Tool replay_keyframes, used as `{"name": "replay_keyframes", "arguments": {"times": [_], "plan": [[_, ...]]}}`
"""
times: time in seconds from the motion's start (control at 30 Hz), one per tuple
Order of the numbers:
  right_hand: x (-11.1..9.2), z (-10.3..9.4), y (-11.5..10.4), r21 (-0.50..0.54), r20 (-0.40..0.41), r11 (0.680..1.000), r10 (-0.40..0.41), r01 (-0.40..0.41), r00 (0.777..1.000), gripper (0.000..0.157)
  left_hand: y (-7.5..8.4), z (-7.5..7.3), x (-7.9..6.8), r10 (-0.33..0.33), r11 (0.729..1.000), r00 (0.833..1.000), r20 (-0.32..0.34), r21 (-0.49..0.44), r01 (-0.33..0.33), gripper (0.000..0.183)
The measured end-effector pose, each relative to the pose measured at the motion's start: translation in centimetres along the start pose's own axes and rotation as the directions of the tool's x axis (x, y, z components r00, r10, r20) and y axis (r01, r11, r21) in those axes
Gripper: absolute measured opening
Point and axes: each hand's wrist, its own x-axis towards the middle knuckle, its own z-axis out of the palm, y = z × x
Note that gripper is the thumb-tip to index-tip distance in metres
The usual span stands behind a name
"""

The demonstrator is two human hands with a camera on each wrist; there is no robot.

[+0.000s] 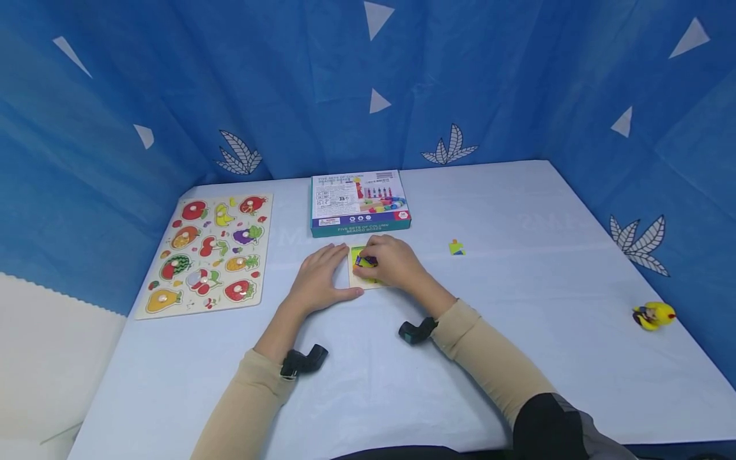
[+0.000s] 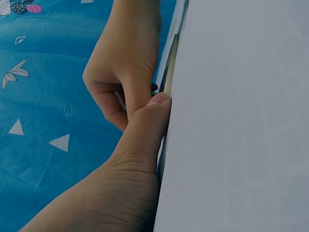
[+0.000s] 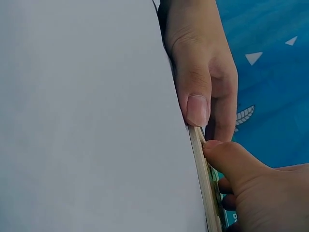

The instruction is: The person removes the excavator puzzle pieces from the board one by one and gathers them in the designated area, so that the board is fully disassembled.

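Note:
A small wooden jigsaw board point(image 1: 355, 281) lies on the table in front of the person, yellow-green inside a pale rim. With thumb and fingers, the right hand point(image 1: 395, 263) pinches a purple and yellow puzzle piece point(image 1: 365, 261) low over the board, covering much of it. The left hand point(image 1: 319, 280) lies along the board's left side, fingers extended and thumb at the near corner. In the right wrist view, the left thumb touches the edge of the board point(image 3: 206, 193). A loose green and orange puzzle piece point(image 1: 457, 248) lies to the right.
Behind the hands lies a boxed bead set point(image 1: 361, 203). A fruit knob puzzle point(image 1: 211, 255) occupies the table's left side. Near the right edge sits a yellow toy duck point(image 1: 654, 315). Blue curtains point(image 1: 322, 83) with white triangles enclose the white table point(image 1: 368, 383).

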Motion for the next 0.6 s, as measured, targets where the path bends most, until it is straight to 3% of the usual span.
{"name": "replay_keyframes", "arguments": {"times": [0.27, 0.6], "plan": [[-0.01, 0.17, 0.29, -0.014, -0.018, 0.998, -0.056, 0.056, 0.998, 0.044, -0.01, 0.06, 0.03, 0.003, 1.0, 1.0, -0.001, -0.003, -0.003, 0.103], [0.24, 0.31, 0.69, 0.046, -0.01, 0.996, -0.071, 0.071, 0.997, 0.049, 0.03, -0.16, -0.01, -0.001, 1.0, 1.0, 0.005, -0.006, 0.001, 0.103]]}}
